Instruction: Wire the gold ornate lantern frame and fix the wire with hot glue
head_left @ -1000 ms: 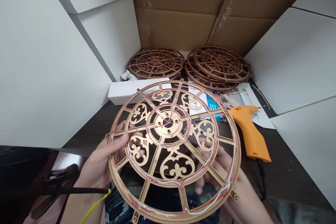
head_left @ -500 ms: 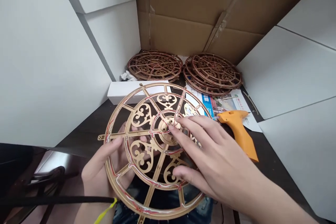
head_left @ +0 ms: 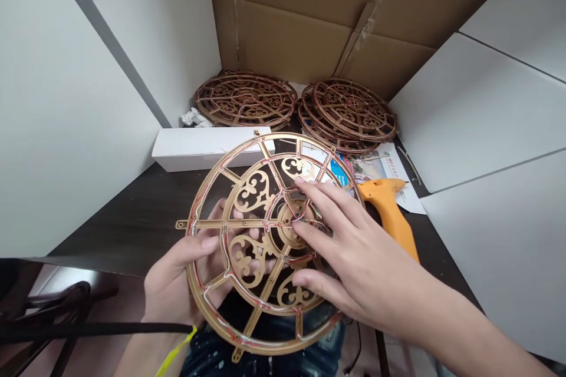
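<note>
Gold openwork wheel (head_left: 207,224) held in left hand's (head_left: 186,265) grip, right hand (head_left: 354,247) spread wide on it.

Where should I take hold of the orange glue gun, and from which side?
Take the orange hot glue gun by its handle, coming from the near right: it lies on the dark table with the handle's end toward you, away from the gold filigree wheel.

Your only view comes from the camera on your head, facing forward and down: close over your left hand (head_left: 177,283) and right hand (head_left: 362,259), then along the bench (head_left: 119,218) to the cardboard (head_left: 283,17) behind.
</note>
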The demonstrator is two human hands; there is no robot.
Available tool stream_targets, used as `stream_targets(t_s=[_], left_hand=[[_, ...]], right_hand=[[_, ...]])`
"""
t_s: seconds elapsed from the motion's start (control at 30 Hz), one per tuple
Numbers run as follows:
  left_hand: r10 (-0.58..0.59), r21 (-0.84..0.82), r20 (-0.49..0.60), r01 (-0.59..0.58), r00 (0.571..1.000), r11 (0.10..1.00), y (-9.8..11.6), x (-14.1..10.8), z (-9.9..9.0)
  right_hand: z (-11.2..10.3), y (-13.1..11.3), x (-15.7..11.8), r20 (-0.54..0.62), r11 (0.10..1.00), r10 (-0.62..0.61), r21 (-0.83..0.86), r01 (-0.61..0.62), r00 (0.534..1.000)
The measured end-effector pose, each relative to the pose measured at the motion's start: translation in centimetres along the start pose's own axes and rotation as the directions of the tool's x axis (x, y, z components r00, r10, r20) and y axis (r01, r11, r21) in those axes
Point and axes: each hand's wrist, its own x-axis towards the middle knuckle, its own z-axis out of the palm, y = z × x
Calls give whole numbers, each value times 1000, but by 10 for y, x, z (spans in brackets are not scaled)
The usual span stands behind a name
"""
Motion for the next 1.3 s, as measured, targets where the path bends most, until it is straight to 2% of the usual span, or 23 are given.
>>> stream_targets(t_s=[0.07, 0.13, 0.23, 0.47, 0.57, 0.73, 0.83, 0.93, 1.07, 1.13, 1.2, 1.3], left_hand=[[-64, 69, 128, 56, 990, 996, 5, 3, -8], [-102, 107, 209, 81, 973, 991, 8, 5, -12], [-90, 92, 228, 71, 969, 993, 8, 9, -13], [-47, 12, 174, 45, 984, 999, -3, 16, -9], [-11, -1, 123, 12, 992, 1000, -3, 19, -2], [-18, -17, 15, 18, 1000, 1000, -1, 20, 11], [-16, -38, -9, 15, 1000, 999, 0, 21, 10], [-6, -67, -1, 5, 1000, 998, -1, 21, 2], [8, -78, -13, -9, 1000, 997, -3, 22, -4], [55, -82, -95, -62, 994, 995, -4, 21, -5], [76, -75, -139, -87, 987, 993, -3, 21, -7], [43, -62, -63, -47, 997, 997, -2, 21, -10]], right_hand=[[-4, 4, 3, 61, 998, -3, 65, -1, 998], [-9, 7, 6, 129, 991, 4, 134, -22, 992], [-13, 10, 12, 171, 985, 21, 167, -50, 985], [-11, 14, 20, 176, 996, -7, 88, -9, 984], [-16, 17, 20, 176, 994, -20, 111, 0, 984], [-30, 28, 18, 109, 974, 19, 223, -43, 994], [-38, 35, 17, 69, 954, 49, 291, -67, 996], [-42, 36, 12, 31, 965, 79, 248, -84, 996], [-34, 23, 2, 42, 977, 173, 123, -177, 984], [-24, 17, -2, 10, 962, 232, 145, -231, 973], [-15, 12, -1, -70, 941, 293, 199, -274, 954], [-9, 11, 4, -164, 940, 291, 230, -250, 943]])
